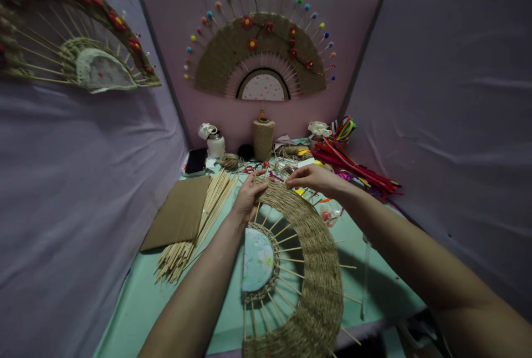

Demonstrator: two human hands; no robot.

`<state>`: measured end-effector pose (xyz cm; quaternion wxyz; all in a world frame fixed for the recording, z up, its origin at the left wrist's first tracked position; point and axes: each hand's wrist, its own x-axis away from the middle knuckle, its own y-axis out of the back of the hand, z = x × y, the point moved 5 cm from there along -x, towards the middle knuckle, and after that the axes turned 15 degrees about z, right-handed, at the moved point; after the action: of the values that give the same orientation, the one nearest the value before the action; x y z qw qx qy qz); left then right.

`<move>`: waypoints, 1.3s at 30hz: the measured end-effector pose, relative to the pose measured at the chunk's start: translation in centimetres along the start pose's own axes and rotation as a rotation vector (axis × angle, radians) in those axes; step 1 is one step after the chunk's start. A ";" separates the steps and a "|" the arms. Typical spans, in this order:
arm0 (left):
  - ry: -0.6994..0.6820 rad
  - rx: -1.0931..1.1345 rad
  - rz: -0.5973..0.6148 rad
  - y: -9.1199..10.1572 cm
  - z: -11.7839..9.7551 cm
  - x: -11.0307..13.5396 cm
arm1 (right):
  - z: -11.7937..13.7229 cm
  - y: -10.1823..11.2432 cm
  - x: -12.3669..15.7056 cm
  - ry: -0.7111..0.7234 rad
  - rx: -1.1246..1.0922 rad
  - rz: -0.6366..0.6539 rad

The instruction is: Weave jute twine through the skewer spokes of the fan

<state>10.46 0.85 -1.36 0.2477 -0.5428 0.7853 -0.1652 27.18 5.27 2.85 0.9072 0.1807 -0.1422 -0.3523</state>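
A woven twine fan [318, 247] with thin wooden spokes is held up over the table, its straight side turned left. At its inner curve is a half-round piece of pale floral cloth [258, 261] with a woven border. My left hand [248, 197] is closed round the fan's far end, thumb over the weave. My right hand [310, 176] is at the outer edge near that same end, fingertips pinched together. What those fingertips hold is too small to make out.
Bundled wooden sticks [178, 255] and a cardboard sheet [178, 211] lie left. Behind stand a twine spool [263, 141] and a white jar [215, 146]. Red pipe cleaners [353, 167] lie right. A finished fan [274, 42] hangs on the back panel, another fan [78, 42] on the left.
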 end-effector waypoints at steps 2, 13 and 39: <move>0.006 -0.001 -0.008 -0.1 0.0 0.1 | -0.2 -0.2 0.0 -0.022 -0.012 -0.032; -0.006 -0.005 0.014 -0.1 -0.1 0.0 | 0.6 -1.1 -0.3 -0.162 0.056 -0.058; 0.020 -0.010 0.016 -0.8 -0.2 0.2 | 0.9 -1.7 0.7 -0.117 -0.036 -0.166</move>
<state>10.85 0.37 -0.83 0.2382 -0.5363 0.7928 -0.1648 26.29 3.43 3.05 0.8682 0.1548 -0.1731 -0.4386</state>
